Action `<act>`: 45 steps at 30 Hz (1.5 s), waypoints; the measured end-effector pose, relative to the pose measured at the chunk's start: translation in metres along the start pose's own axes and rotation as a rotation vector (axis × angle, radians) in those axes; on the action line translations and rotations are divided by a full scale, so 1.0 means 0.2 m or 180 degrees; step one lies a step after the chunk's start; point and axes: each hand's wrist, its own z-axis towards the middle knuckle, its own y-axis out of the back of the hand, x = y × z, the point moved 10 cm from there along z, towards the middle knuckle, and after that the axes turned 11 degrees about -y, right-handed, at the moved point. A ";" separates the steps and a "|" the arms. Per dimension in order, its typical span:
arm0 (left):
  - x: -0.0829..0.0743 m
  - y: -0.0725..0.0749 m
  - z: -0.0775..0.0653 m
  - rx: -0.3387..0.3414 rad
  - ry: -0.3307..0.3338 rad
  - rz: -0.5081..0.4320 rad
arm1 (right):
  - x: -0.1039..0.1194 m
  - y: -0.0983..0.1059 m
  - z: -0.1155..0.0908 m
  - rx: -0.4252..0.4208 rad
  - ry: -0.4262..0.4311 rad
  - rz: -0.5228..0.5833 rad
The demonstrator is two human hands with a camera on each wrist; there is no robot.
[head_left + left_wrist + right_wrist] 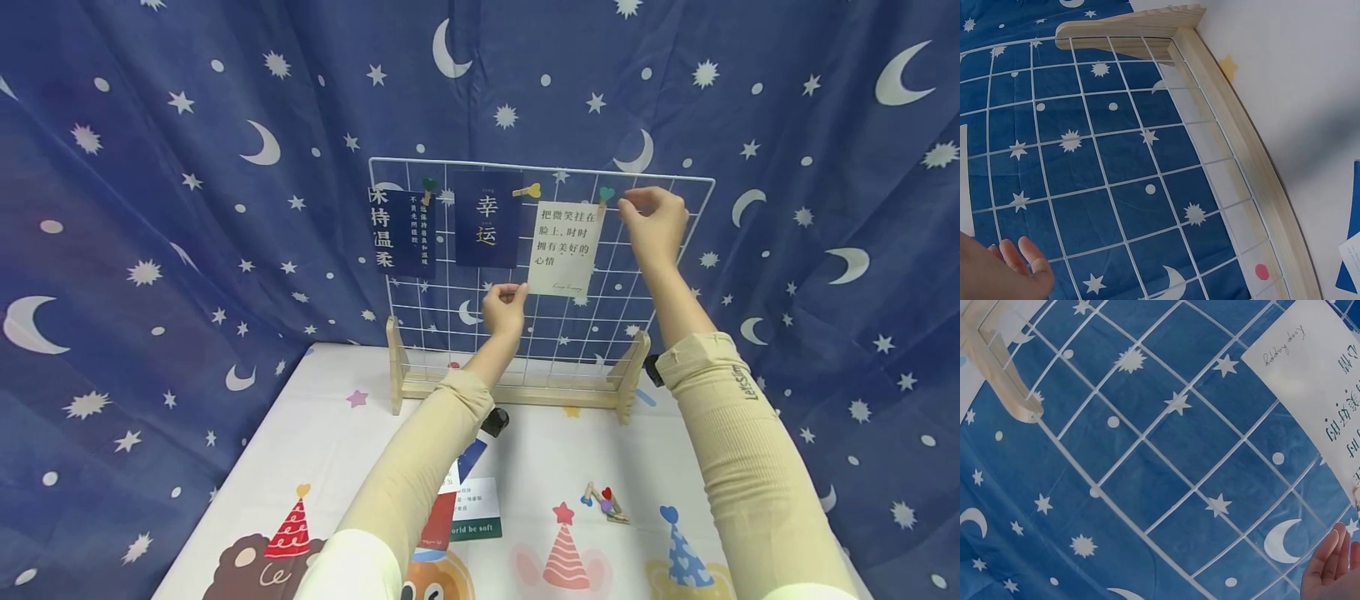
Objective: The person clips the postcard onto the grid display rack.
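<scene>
Much open grid [570,319] lies below left hand [504,310] and white card's [564,250] edge.

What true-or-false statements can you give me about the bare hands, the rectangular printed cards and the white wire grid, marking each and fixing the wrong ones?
1. Three rectangular printed cards are up on the white wire grid. True.
2. The grid lies flat. False: it stands upright in a pale wooden base.
3. The left hand is at the lower left corner of the white card with dark lettering. True.
4. Small wooden clips with coloured hearts lie on the white-covered table. True.
5. The clip at the white card's top has a yellow heart. False: its heart is green.
6. The right hand is down by the loose clips. False: the right hand is up beside the green-hearted clip.
</scene>
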 end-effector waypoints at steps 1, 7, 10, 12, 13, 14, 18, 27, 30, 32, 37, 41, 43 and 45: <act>0.00 0.00 0.00 -0.0010 -0.0008 -0.0006 | 0.00 0.00 0.00 -0.0009 -0.0004 -0.0010; 0.01 0.03 0.01 -0.0030 -0.0033 -0.0105 | -0.02 0.01 -0.01 0.0003 0.0023 -0.0009; 0.02 0.04 0.01 -0.0031 -0.0024 -0.0110 | -0.03 0.01 -0.02 0.0012 0.0038 0.0006; 0.03 0.04 0.00 0.0003 0.0012 -0.0130 | -0.04 0.01 -0.02 0.0020 0.0041 0.0015; 0.03 0.04 0.00 0.0026 0.0029 -0.0128 | -0.05 0.01 -0.03 0.0030 0.0036 0.0022; 0.04 0.04 -0.01 0.0049 0.0048 -0.0125 | -0.05 0.01 -0.03 0.0048 0.0033 0.0030; 0.06 0.05 -0.01 0.0068 0.0058 -0.0069 | -0.08 0.00 -0.05 0.0153 0.0027 0.0072; 0.09 0.06 -0.02 0.0172 0.0038 0.0032 | -0.17 0.01 -0.09 0.0259 0.0011 0.0297; 0.10 0.07 -0.02 0.0198 0.0016 0.0074 | -0.20 0.01 -0.10 0.0259 0.0018 0.0333; 0.10 0.08 -0.02 0.0213 -0.0007 0.0076 | -0.22 0.02 -0.10 0.0249 0.0025 0.0342; 0.12 0.09 -0.02 0.0264 -0.0030 0.0017 | -0.27 0.02 -0.12 0.0216 0.0020 0.0307; 0.13 0.11 -0.02 0.0281 -0.0066 -0.0007 | -0.31 0.02 -0.14 0.0208 0.0000 0.0289; 0.13 0.12 -0.02 0.0308 -0.0086 -0.0004 | -0.33 0.03 -0.16 0.0217 -0.0017 0.0293; 0.14 0.13 -0.01 0.0347 -0.0119 0.0047 | -0.36 0.03 -0.17 0.0235 -0.0035 0.0302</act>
